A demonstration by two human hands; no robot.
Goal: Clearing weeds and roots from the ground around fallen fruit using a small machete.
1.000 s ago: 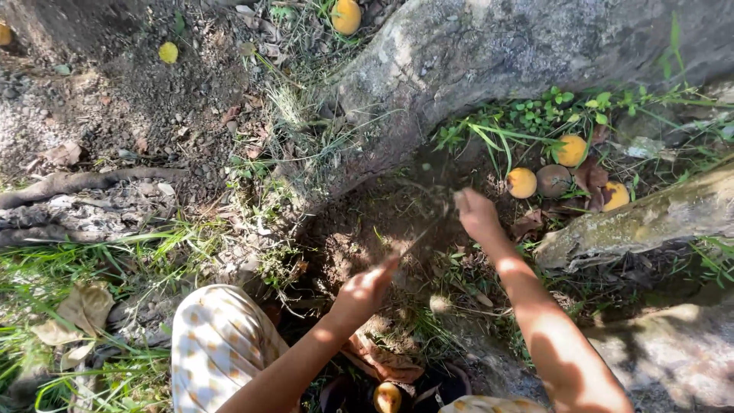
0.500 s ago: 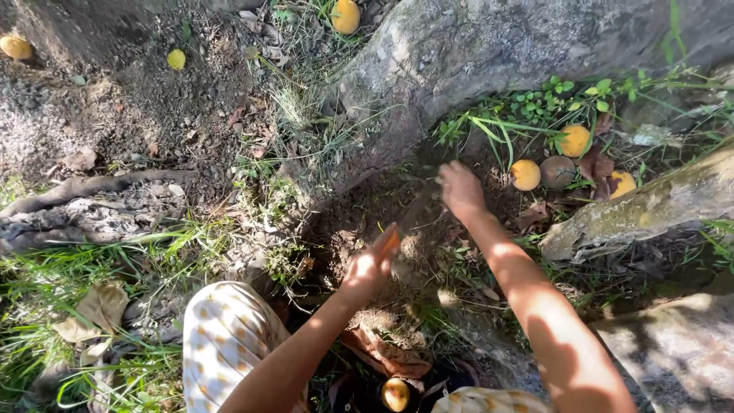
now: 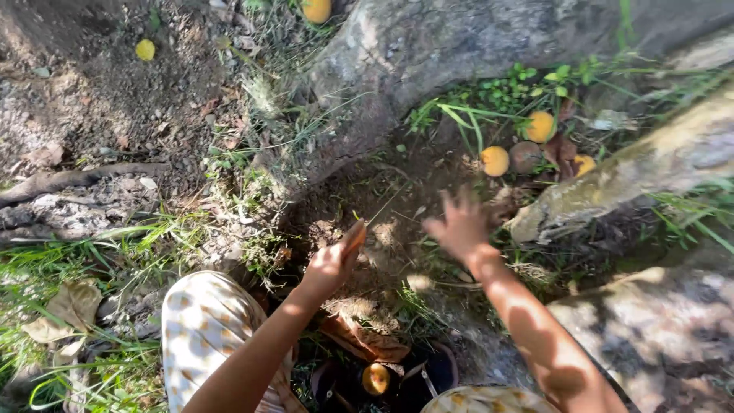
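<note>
1. Pulled back from the far side of the dirt hollow [image 3: 382, 229], the right hand [image 3: 459, 226] now hangs near its middle, fingers spread and blurred, gripping nothing. A second ago it reached up toward the fallen fruit by the root [image 3: 627, 172]; it now lies well short of that fruit.
2. Less has changed for the left hand [image 3: 329, 264]. It remains at the hollow's near edge, closed around a small orange-brown piece [image 3: 354, 235] that sticks up past the knuckles. Whether that is a fruit scrap or a tool, I cannot tell.
3. Both hands are now close together over the bare soil, so the work seems centred on the hollow rather than on the fruit beyond.
4. Three orange fruits [image 3: 495, 160] and one brown, spoiled one [image 3: 525, 155] lie untouched between the trunk [image 3: 459, 46] and the root.
5. One more fruit [image 3: 376, 378] sits in a dark container by the person's feet, below both arms.
6. Two others, [image 3: 145, 50] and [image 3: 316, 9], lie well apart upslope.
</note>
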